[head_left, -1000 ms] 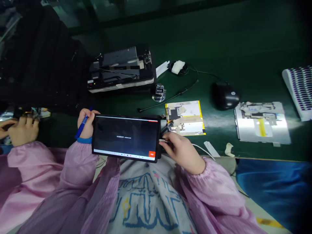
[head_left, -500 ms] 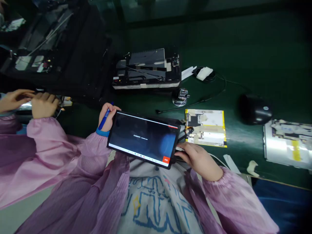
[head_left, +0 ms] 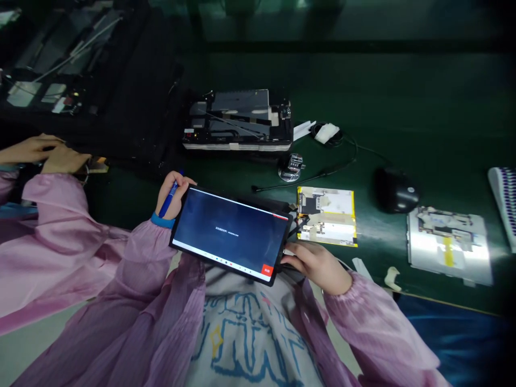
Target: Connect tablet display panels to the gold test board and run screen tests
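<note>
A lit tablet screen panel, tilted, is held above the front of the bench, with a red block in its lower right corner. My left hand is closed around the panel's upper left edge and also keeps a blue pen in its fingers. At the right edge, my right hand pinches the white cable's plug against the panel; the fingers mostly cover the plug. Ribbon cables lead from behind the panel to a yellow-edged battery pack lying on the bench.
A stack of opened tablet shells stands behind the panel. Near it are a metal tally counter and a coiled black cable. A black mouse and a silver metal plate lie right. Another person's hands work at left.
My view has turned slightly right, so bench items appear further left and a striped object enters at right. The screen looks a little lighter. Both hands keep their hold.
</note>
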Demonstrator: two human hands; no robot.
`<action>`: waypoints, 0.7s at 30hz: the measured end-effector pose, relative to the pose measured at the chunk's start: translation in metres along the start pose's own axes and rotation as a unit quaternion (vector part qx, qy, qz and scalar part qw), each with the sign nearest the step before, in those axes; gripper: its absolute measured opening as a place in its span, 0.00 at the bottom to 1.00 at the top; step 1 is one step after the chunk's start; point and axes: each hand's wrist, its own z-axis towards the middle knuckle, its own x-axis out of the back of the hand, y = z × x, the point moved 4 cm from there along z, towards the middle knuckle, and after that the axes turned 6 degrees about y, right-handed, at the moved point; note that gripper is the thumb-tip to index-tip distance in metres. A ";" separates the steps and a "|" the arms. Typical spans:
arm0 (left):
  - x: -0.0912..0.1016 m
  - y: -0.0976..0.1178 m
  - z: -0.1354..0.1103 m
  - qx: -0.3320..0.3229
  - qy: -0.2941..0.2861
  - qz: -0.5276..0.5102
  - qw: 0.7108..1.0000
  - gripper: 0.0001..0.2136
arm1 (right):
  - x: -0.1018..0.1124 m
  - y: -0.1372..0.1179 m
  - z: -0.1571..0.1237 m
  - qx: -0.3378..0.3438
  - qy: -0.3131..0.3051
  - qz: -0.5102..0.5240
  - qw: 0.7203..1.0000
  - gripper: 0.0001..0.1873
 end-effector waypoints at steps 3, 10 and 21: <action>-0.001 -0.001 0.000 -0.002 -0.038 0.009 0.999 0.15 | 0.004 0.002 -0.002 -0.011 0.032 0.001 0.999 0.15; 0.003 -0.003 0.001 -0.016 -0.041 0.028 0.999 0.14 | 0.039 0.010 0.003 -0.144 0.145 -0.036 0.978 0.13; 0.007 -0.004 0.004 -0.024 -0.043 0.055 0.997 0.13 | 0.010 0.074 0.123 -0.238 -0.150 0.075 0.957 0.15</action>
